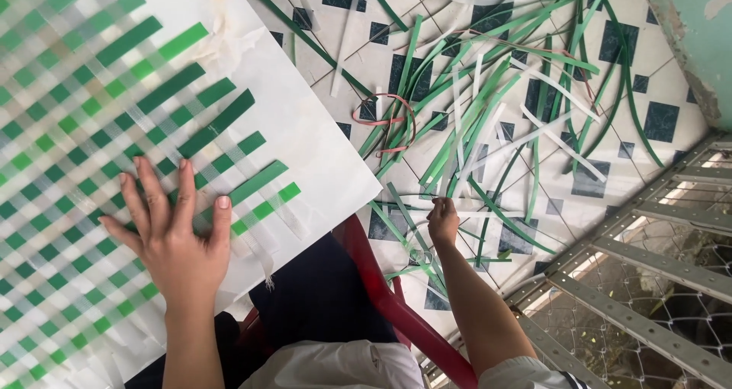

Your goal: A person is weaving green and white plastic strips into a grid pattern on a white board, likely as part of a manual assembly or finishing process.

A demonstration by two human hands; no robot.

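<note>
**Flat palm on weave, pinch among loose strips**

Left hand (177,240) pressed flat, fingers (155,195) spread wide, on the green-and-clear woven strip mat (84,145) covering the white board (305,130) at left of frame. Right hand (442,221) lower centre, reaching down to the tiled floor (663,118), fingers pinched narrow on a pale plastic strip (415,200) amid the scattered green and white strips (488,107). Red chair edge (381,297) below, between both arms.

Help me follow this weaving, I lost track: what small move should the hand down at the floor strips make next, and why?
Probably lift one strip clear of the pile of strips and carry it to the woven mat. The right hand is pinched on a strip on the tiled floor, while the left hand lies flat on the mat, whose strip ends on this edge lie loose.
</note>
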